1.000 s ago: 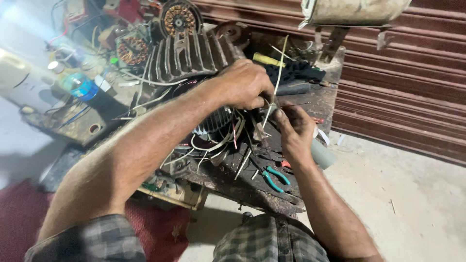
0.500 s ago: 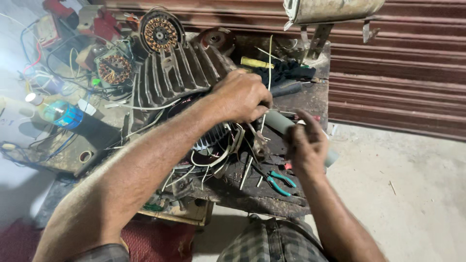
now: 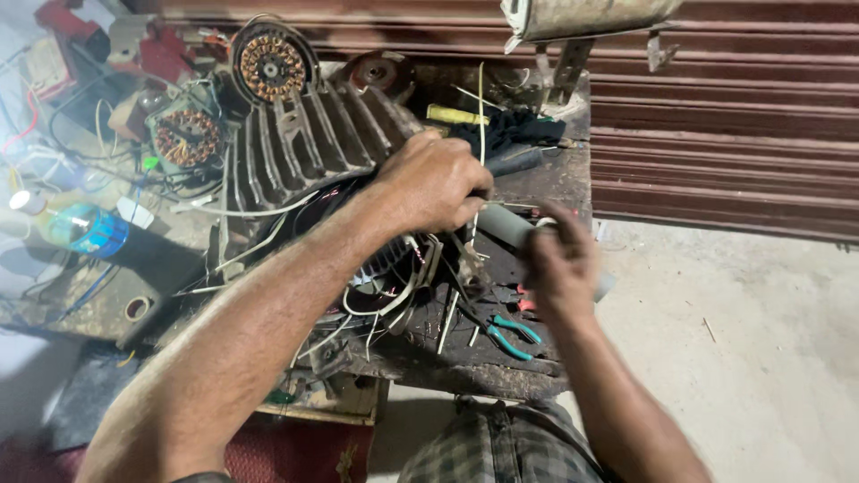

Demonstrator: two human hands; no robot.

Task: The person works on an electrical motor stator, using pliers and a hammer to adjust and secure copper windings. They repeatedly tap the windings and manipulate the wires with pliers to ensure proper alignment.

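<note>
Centrally, left hand [image 3: 434,183] knuckles up, fingers curled shut around thin white wires [image 3: 420,268] at edge of grey finned metal motor housing [image 3: 304,143]. Right hand [image 3: 559,264] blurred, fist clamped on grey cylindrical tube [image 3: 501,225] just right of wires. Forearms reach from lower frame. Dark, grimy wooden workbench [image 3: 501,358] carries teal-handled pliers [image 3: 510,333], yellow-handled screwdriver [image 3: 456,115], copper-wound stator [image 3: 268,64]. Rust-brown corrugated shutter [image 3: 716,134] behind; pale concrete floor [image 3: 761,358] right.
</note>
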